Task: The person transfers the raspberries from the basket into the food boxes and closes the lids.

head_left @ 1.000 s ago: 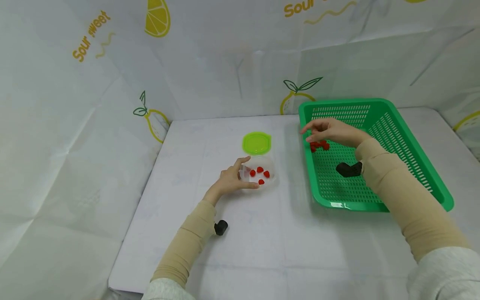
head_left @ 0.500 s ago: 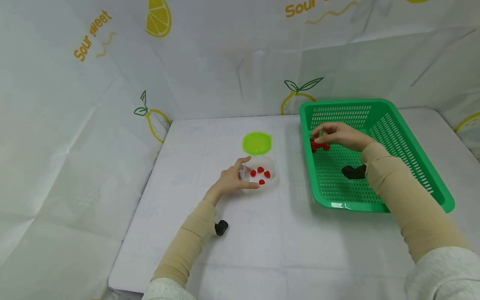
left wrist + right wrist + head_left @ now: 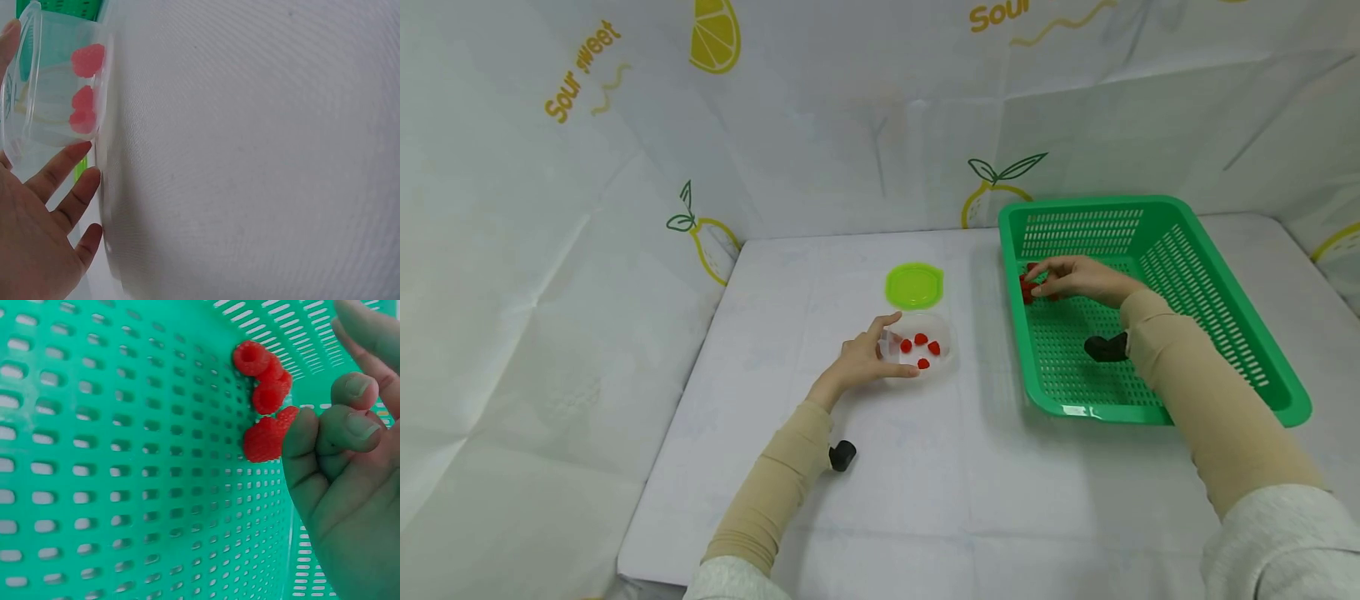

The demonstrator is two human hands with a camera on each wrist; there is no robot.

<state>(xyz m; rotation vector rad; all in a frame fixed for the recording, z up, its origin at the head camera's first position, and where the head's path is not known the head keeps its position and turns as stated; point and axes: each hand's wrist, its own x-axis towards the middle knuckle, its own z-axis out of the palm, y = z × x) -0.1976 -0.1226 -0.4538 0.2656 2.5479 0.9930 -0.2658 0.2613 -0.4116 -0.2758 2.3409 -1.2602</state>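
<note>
Two hands [image 3: 861,358] [image 3: 1084,279] half-curl, round tub [image 3: 53,81] and by raspberries [image 3: 267,399].

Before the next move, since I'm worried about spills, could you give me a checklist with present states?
1. Tub upright on the table: ok.
2. Left hand holding the tub: ok.
3. Tub open: ok, the lid lies beyond it.
4. Berries within the right hand's reach: ok, beside its fingers in the basket.
5. Berry gripped: cannot tell, fingers hide part of the cluster.
</note>
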